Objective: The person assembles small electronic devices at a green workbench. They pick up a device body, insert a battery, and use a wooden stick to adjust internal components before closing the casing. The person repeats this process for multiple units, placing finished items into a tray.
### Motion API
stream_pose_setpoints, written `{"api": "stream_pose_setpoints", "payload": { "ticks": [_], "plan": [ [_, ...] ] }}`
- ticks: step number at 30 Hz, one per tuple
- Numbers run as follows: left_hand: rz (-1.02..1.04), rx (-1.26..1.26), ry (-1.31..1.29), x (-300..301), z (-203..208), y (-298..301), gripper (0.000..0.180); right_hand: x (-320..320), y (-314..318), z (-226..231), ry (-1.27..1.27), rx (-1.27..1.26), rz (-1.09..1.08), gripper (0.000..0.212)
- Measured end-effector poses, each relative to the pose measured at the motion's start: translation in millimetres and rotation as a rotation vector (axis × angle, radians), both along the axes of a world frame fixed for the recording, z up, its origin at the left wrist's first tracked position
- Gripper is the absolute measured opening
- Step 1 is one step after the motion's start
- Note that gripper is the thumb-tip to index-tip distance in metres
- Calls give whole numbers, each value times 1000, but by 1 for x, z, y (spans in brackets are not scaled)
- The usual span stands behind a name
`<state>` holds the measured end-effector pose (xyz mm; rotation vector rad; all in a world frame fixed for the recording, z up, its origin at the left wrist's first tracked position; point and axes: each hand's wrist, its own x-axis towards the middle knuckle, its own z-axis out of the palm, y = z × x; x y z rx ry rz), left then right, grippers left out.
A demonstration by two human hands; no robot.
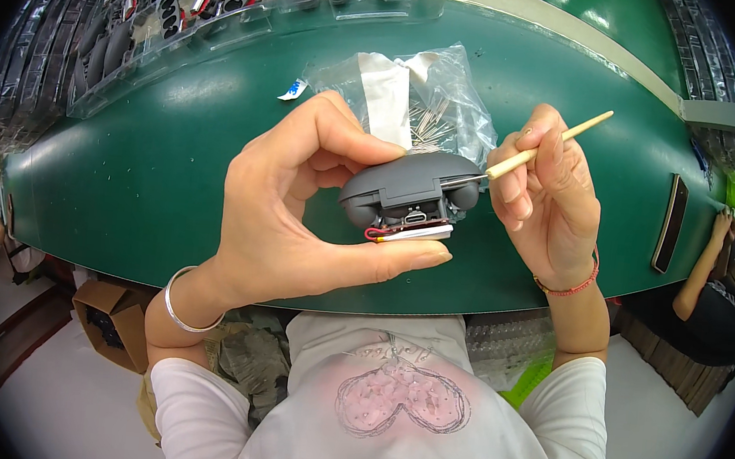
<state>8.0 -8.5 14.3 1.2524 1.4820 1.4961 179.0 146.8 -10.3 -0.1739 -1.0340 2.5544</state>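
Note:
My left hand (277,208) grips a dark grey earbud-style case (407,180) between thumb and fingers, above the green table. On the side facing me, the case shows a charging port (416,217) and a white battery-like block (420,233) with red wire beside it. In my right hand (554,193) is a slim wooden stick (550,145), pinched by the fingers and slanting up to the right. Between the stick's lower end and the case's hinge edge runs a thin metal pin (463,181); whether it is fixed to the stick, I cannot tell.
Behind the case lies a clear plastic bag (463,81) with many metal pins (429,126). Clear trays (220,20) of dark parts stand at the far left. A phone (670,223) lies at right. Other people's arms (704,259) show at both sides.

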Motion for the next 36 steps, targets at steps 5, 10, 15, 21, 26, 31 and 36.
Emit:
{"api": "stream_pose_setpoints", "payload": {
  "ticks": [5,10,15,21,26,31,36],
  "plan": [
    [-5,7,14,0,-1,1,53,1,0,0,-21,32,-30,22],
    [6,-6,32,1,-1,0,53,1,0,1,-40,204,-115,17],
    [9,2,53,2,-4,1,53,2,-1,-3,-11,242,-122,16],
    [27,12,92,2,-3,0,53,0,-6,2,-90,25,-88,20],
    [32,14,78,2,-3,0,53,-1,-7,2,-100,-78,-54,22],
    [40,9,53,3,-2,0,54,-1,-6,0,-112,-52,-49,22],
    [28,19,83,1,-3,1,54,-1,-7,1,-114,-39,-47,21]
  ]
}}
